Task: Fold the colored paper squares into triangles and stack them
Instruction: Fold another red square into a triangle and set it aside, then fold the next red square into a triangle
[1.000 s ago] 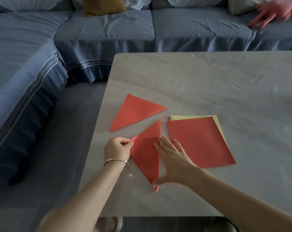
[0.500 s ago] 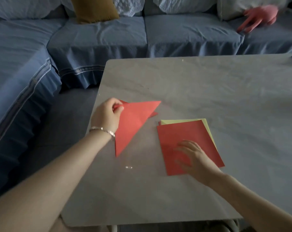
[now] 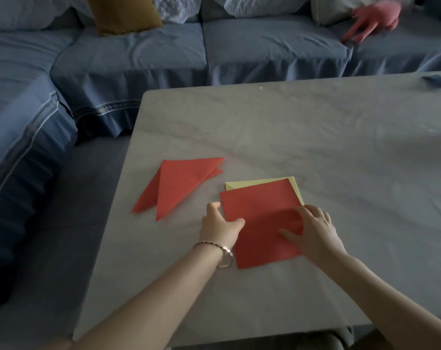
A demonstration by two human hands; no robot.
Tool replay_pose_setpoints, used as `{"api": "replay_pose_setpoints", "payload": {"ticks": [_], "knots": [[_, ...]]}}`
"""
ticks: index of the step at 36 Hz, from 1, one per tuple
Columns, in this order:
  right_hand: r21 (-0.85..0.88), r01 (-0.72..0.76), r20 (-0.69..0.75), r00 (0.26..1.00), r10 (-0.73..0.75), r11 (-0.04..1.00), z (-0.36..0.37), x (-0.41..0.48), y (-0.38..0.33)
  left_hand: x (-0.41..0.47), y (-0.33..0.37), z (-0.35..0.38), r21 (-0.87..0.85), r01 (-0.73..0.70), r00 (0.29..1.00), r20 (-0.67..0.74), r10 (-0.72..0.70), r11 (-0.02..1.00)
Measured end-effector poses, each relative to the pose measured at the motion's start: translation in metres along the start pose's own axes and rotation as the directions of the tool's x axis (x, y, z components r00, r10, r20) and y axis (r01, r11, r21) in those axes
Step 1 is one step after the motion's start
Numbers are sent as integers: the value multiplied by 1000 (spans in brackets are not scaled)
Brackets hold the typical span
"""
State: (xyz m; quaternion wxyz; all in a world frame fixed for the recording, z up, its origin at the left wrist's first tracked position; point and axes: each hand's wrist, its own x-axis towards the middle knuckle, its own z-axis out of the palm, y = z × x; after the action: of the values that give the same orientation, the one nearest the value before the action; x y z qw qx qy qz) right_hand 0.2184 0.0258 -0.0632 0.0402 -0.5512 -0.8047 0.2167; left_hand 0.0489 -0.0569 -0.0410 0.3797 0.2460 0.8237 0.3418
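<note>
On the bench (image 3: 315, 135), two red triangles (image 3: 176, 188) lie stacked, left of the work; the red square (image 3: 259, 215) tops a yellow square (image 3: 254, 184); the right hand (image 3: 315, 231), fingers spread, presses it so it cannot slide; the left hand (image 3: 220, 224) thumbs its edge, maybe to lift; pinching or not, I cannot tell.

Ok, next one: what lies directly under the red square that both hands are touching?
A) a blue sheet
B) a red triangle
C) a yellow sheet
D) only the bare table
C: a yellow sheet shows past the far and right edges of the red square.
</note>
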Motion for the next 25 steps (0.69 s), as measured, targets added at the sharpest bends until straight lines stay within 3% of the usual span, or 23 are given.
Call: {"api": "replay_pose_setpoints", "payload": {"ticks": [5,11,14,17,19,22,25], "knots": [[-8,12,-4,1000,-12,1000,-1,-2,-1,-1,11,3,-114,32,998,-54,-38,993],[-2,34,-5,999,-34,999,-1,-4,-4,3,8,2,13,-63,996,-58,63,998],[84,268,14,963,-270,960,-2,-11,-6,5,4,-1,-61,-27,997,-75,22,998],[71,575,184,795,-577,815,-4,-19,-6,9,-2,-5,-199,52,994,-87,-70,979],[79,634,206,744,-635,769,-4,-25,-8,9,-4,-8,-268,90,990,-81,-115,959],[73,677,96,726,-681,732,-2,-27,-13,10,-6,-11,-325,116,987,-71,-146,939],[88,667,75,736,-673,740,-5,-28,-15,11,-7,-13,-385,156,983,-27,-181,909]]}}
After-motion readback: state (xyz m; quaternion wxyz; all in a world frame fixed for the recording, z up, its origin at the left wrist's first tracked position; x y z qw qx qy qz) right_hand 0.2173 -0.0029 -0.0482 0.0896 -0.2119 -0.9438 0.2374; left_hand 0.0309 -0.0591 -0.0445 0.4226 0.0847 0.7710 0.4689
